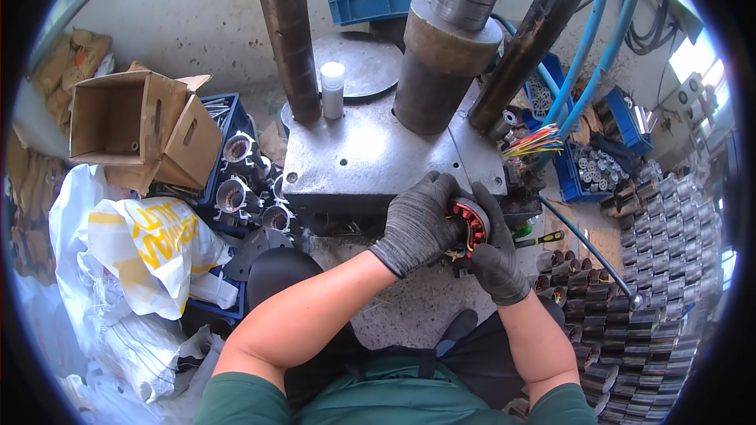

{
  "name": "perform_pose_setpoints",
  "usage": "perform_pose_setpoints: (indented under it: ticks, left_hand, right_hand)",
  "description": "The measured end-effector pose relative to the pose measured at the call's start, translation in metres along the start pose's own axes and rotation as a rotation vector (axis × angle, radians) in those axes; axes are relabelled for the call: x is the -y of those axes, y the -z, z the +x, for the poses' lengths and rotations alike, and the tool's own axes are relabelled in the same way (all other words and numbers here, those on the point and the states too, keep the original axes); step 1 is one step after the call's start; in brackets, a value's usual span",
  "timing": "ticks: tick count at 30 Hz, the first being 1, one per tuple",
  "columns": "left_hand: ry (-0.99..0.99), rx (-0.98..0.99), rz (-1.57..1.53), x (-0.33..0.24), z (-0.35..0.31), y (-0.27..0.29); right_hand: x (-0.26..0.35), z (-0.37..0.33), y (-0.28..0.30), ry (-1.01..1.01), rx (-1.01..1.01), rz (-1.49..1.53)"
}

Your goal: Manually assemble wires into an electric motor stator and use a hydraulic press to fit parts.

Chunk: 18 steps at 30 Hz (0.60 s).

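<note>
In front of the press bed, a motor stator [476,226] with a grey metal ring and red windings is tilted on its side between my hands. My right hand [499,261], in a dark grey glove, wraps round its right and lower edge. From the other side my left hand [419,220], gloved the same, closes against the stator's left edge, and its fingertips are partly hidden behind the ring. Just beyond lies the steel press bed [370,164], with a thick steel cylinder [442,55] and a small white-topped cylinder [333,90] standing on it.
Two steel columns [288,31] flank the bed. A lever with a ball end [635,301] slants out at right, above rows of stacked metal housings [669,228]. Coloured wires [535,142] hang by the right column. Left are a cardboard box [110,122], motor housings [234,195] and plastic sacks [150,236].
</note>
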<state>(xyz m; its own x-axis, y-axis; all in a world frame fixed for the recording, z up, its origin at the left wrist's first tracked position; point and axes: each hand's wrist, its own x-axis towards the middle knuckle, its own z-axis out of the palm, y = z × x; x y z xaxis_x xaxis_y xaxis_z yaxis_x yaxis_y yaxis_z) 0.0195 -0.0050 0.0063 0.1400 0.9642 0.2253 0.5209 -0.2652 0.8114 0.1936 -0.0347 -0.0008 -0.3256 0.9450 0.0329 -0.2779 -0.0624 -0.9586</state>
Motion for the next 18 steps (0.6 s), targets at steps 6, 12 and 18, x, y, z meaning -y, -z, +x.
perform_pose_setpoints:
  ticks: [6,12,18]
  left_hand:
    - [0.008,-0.018,-0.010,0.007,0.004,-0.003]
    - [-0.072,0.020,-0.481,0.008,-0.005,-0.004]
    - [-0.348,0.097,-0.156,0.000,-0.007,0.027]
  right_hand:
    - [-0.003,0.005,0.004,0.055,-0.022,-0.116]
    - [0.011,0.008,0.008,-0.010,-0.107,0.217]
    - [0.018,0.010,0.017,0.018,-0.061,0.344]
